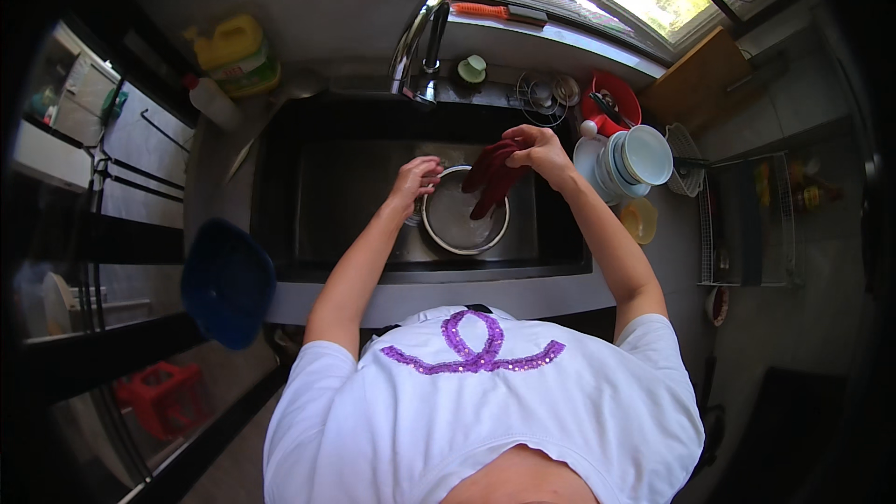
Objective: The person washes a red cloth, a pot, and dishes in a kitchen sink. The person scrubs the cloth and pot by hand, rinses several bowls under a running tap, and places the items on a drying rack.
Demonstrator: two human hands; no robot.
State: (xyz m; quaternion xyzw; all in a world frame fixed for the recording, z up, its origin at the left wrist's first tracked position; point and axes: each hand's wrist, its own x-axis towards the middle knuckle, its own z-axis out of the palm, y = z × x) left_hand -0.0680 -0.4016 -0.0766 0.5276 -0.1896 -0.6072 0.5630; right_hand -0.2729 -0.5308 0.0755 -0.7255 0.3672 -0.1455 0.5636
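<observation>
Pinched in the fingers of my right hand (542, 154) is a dark red cloth (495, 171), hanging in folds over a round metal basin (425, 220). Its lower end reaches the cloudy water (451, 210) inside the basin, or hangs just above it. The basin stands in the dark sink (336, 203), right of its middle. At the basin's left rim is my left hand (418, 182), fingers apart and bent, holding nothing. Whether its fingertips touch the rim cannot be told. A chrome faucet (420, 49) arches over the sink's back edge.
Stacked bowls (647, 156), a red colander (623, 94) and a yellow bowl (638, 220) crowd the right counter. A blue plastic basin (227, 283) sits at the front left corner. Behind on the left stand a yellow jug (238, 59) and a white bottle (212, 103). An orange-handled brush (497, 12) lies on the sill.
</observation>
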